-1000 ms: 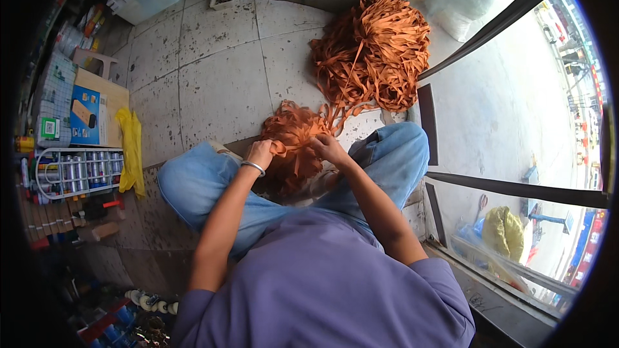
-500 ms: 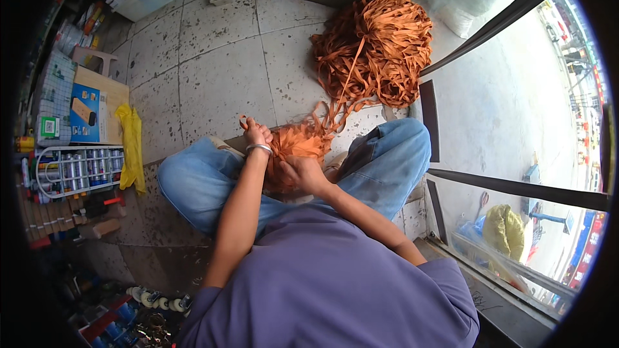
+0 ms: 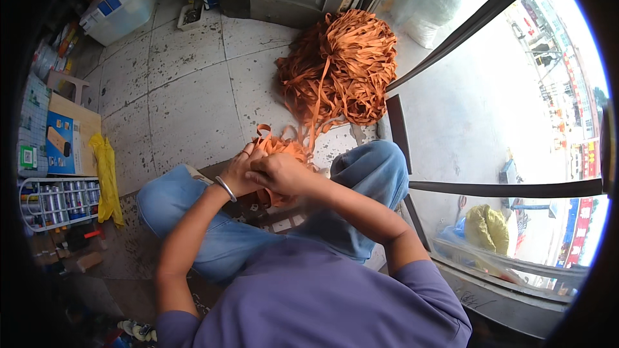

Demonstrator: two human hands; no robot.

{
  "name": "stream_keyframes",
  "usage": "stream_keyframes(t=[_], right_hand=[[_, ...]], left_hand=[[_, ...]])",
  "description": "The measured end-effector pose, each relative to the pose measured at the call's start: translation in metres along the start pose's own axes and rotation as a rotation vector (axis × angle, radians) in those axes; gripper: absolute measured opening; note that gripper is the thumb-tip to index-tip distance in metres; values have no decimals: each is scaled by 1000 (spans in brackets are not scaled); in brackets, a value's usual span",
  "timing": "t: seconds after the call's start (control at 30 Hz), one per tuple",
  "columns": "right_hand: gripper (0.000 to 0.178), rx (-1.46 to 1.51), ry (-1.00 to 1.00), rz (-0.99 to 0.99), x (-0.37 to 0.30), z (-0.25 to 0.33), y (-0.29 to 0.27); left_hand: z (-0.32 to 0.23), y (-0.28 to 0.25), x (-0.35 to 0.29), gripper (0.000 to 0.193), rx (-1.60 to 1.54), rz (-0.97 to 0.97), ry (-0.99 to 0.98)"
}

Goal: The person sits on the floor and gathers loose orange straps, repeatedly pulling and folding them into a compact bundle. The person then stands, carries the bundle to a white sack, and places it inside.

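I sit cross-legged in blue jeans on a tiled floor. Both hands meet over my lap on a small bundle of orange strap. My left hand, with a metal bangle at the wrist, cups the bundle from the left. My right hand grips it from the right, fingers curled over it. A strand of the same orange strap runs from the bundle up to a big loose heap of orange strap on the floor ahead of my right knee.
A yellow plastic bag and a blue-and-white box lie at my left, above a rack of small cans. A clear plastic bin stands far left. A dark door frame and a sunlit pavement are at right.
The bundle in my lap has shrunk and tightened. My hands have closed together over it, the right hand coming across onto the left.
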State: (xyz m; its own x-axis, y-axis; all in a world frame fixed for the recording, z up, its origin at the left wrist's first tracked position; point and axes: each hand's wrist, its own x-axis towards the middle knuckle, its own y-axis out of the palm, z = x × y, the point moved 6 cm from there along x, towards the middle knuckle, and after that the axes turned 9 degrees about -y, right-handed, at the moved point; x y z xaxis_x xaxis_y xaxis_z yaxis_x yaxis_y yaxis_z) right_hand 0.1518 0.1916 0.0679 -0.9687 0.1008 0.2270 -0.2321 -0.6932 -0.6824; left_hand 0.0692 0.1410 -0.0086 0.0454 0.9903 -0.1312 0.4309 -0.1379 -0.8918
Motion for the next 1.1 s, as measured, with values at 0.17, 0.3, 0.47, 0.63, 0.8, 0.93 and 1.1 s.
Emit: stream_keyframes(t=[0.17, 0.3, 0.47, 0.63, 0.8, 0.93, 1.1], right_hand=[[41, -158, 315, 116, 38, -113, -73], [63, -786, 811, -93, 17, -312, -148], [87, -884, 927, -33, -24, -440, -176], [49, -380, 846, -872, -104, -412, -286], [70, -46, 757, -1131, -104, -212, -330], [76, 206, 1113, -1163, -165, -148, -336], [78, -117, 1334, -1214, -145, -138, -388]], left_hand=[[30, 9, 9, 32, -506, -71, -283], [35, 26, 29, 31, -526, 12, -332], [54, 8, 65, 22, -677, -46, -375], [85, 17, 100, 23, -723, -272, -458], [111, 36, 101, 30, -1060, -302, -797], [87, 25, 44, 36, -1053, -302, -1038], [54, -96, 25, 32, -1062, -399, -1239]])
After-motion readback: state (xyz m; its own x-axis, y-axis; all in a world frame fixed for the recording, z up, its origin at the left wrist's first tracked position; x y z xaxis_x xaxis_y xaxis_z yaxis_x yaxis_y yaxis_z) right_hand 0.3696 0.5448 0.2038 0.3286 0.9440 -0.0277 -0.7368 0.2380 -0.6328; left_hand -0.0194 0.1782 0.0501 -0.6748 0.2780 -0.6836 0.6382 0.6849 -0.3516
